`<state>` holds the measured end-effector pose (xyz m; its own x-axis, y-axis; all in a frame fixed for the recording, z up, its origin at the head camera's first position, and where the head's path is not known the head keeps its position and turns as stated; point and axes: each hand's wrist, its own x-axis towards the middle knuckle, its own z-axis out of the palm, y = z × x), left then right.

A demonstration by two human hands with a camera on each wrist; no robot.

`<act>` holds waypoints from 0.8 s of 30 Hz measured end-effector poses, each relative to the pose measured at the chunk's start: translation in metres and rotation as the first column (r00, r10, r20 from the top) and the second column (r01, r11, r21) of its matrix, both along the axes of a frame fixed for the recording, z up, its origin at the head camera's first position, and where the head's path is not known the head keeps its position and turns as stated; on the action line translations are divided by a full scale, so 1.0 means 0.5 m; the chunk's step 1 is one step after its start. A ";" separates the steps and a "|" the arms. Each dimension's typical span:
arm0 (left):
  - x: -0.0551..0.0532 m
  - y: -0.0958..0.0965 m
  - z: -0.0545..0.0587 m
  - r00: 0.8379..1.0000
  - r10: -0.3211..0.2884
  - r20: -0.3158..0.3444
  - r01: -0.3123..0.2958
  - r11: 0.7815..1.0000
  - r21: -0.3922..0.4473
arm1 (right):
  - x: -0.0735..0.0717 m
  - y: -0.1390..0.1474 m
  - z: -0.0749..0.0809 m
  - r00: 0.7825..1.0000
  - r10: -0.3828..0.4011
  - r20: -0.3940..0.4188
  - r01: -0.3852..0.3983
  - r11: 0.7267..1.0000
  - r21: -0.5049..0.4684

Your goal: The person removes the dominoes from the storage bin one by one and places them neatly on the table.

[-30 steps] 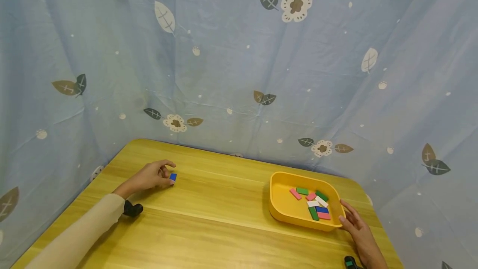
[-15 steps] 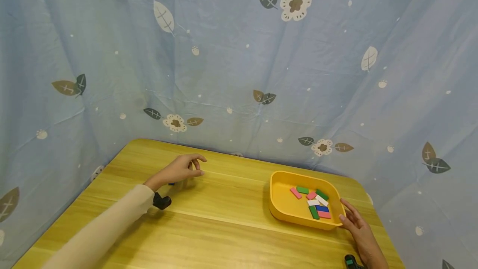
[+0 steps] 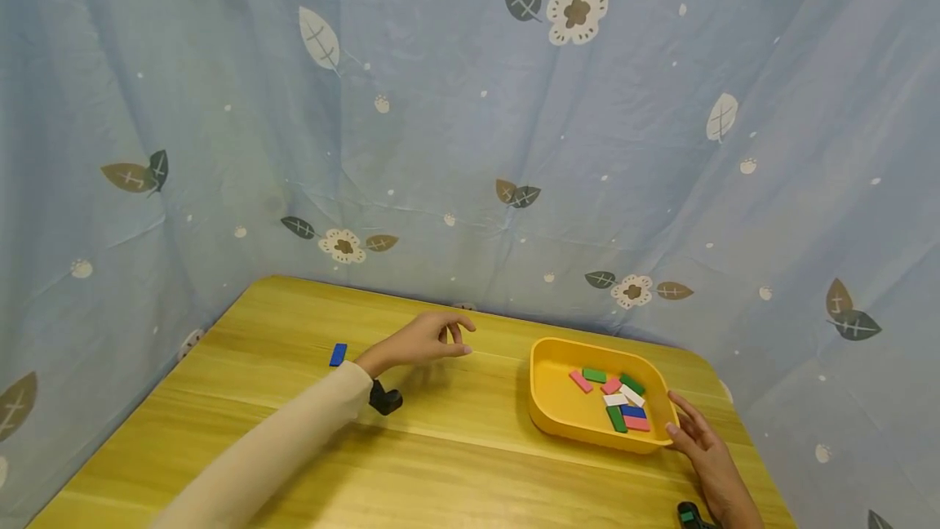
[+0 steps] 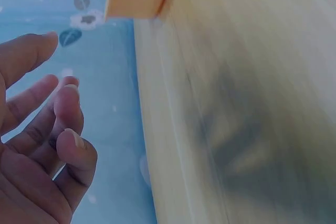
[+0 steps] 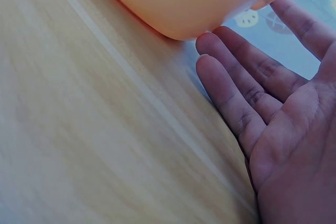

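Note:
In the head view my left hand [image 3: 426,339] is over the table, left of a yellow plastic tray [image 3: 573,433]. Its fingers are loosely bent with nothing between them, as the left wrist view of the same hand [image 4: 39,145] also shows. Behind it, by the sleeve, a small blue block [image 3: 338,354] lies flat on the wood. At the tray's right near corner, my right hand [image 3: 708,460] holds the rim, thumb over the edge and fingers along the outer wall. Several pink, green, white and blue blocks lie inside, among them a white block [image 3: 615,401].
The yellow wood-grain table [image 3: 441,472] ends at a blue curtain [image 3: 441,104] with leaf and flower prints. A black device [image 3: 385,398] sits at the left wrist, another black device [image 3: 690,515] at the right wrist.
My left hand has let go of the blue block, which stays on the table, and has moved right towards the tray. The right hand and the tray have stayed in place.

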<state>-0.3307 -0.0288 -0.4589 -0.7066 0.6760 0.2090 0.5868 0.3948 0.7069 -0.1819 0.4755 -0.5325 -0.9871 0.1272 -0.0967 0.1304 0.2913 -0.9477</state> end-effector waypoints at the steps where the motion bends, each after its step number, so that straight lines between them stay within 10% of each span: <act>1: 0.000 0.013 0.001 1.000 -0.009 -0.003 0.009 1.000 0.004 | 0.001 0.000 0.000 1.000 -0.002 0.000 0.002 1.000 0.001; 15: 0.013 0.204 -0.013 0.985 -0.167 0.039 0.163 0.982 0.095 | 0.004 0.004 0.000 1.000 -0.012 0.004 0.012 1.000 -0.001; 24: 0.031 0.298 -0.009 0.980 -0.155 0.120 0.141 0.983 0.120 | 0.000 -0.001 -0.001 1.000 -0.009 -0.002 0.009 1.000 0.008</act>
